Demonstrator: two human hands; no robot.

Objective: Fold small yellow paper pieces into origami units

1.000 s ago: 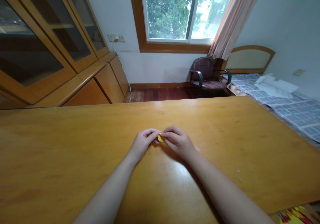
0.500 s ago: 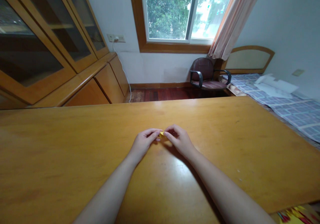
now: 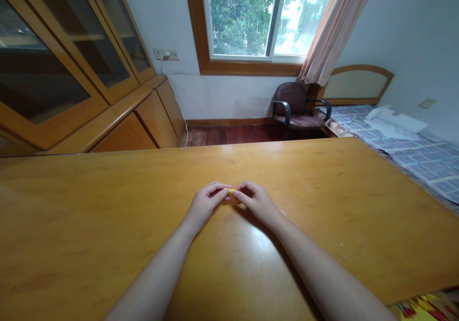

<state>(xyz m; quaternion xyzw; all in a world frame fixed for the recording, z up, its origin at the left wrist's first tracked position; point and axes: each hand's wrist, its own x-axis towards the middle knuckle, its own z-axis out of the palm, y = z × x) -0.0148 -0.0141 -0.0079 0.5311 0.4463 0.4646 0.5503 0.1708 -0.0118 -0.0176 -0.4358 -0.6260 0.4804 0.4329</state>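
Table (image 3: 107, 216) first: broad, smooth wood, plenty of flat surface under the work, so bracing both hands on it would steady things; can't tell if they touch it now. Heap of yellow and red pieces (image 3: 426, 306) is at lower right, past the table edge, cut off by frame, well apart from the hands. Left hand (image 3: 205, 203): thumb and fingertips nearly together, pinching the left end of the small yellow piece. Right hand (image 3: 258, 203): fingers curled with a gap behind, thumb and forefinger tips closed at its right end. Yellow piece (image 3: 231, 191) sits between the fingertips, over mid-table; mostly covered, so shape and material unclear. Looks like fine two-handed fingertip work: I'd let the left anchor, the right do the small adjustments, light pressure. Too hard a pinch could crush it or skew its edges.
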